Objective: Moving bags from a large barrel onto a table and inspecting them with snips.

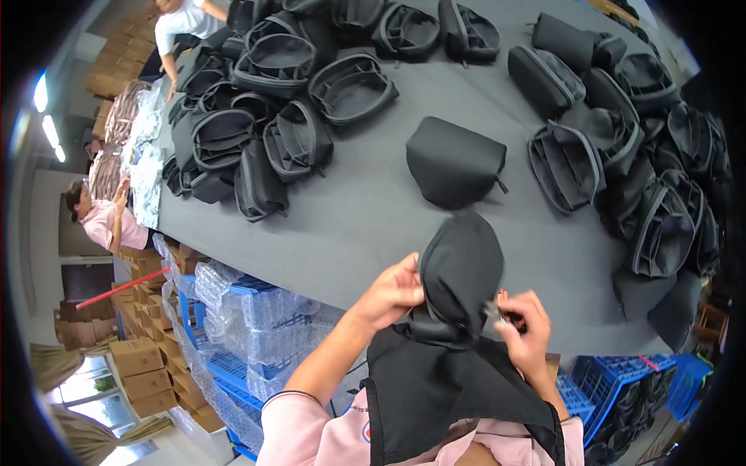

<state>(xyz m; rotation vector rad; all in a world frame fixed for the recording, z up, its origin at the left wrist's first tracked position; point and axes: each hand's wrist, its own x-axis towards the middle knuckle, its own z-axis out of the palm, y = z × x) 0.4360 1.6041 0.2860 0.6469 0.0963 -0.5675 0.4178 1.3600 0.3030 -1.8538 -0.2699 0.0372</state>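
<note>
At the near edge of the table I hold up a black zippered pouch (pixel 462 260). My left hand (pixel 392 293) is closed on its left edge, thumb and fingers pinching the fabric. My right hand (pixel 525 325) is curled around small snips (pixel 495 312), whose metal tip is blurred and lies beside the pouch's lower right side. Just beyond, another black pouch (pixel 454 161) lies closed on the table, its zipper pull at the right.
Black pouches (pixel 284 62) are heaped at the far left of the grey table (pixel 350 210), with more (pixel 660 210) at the right. Blue crates (pixel 233 373), bubble wrap and cartons (pixel 140 373) stand left below. Other people (pixel 116 221) are at the left.
</note>
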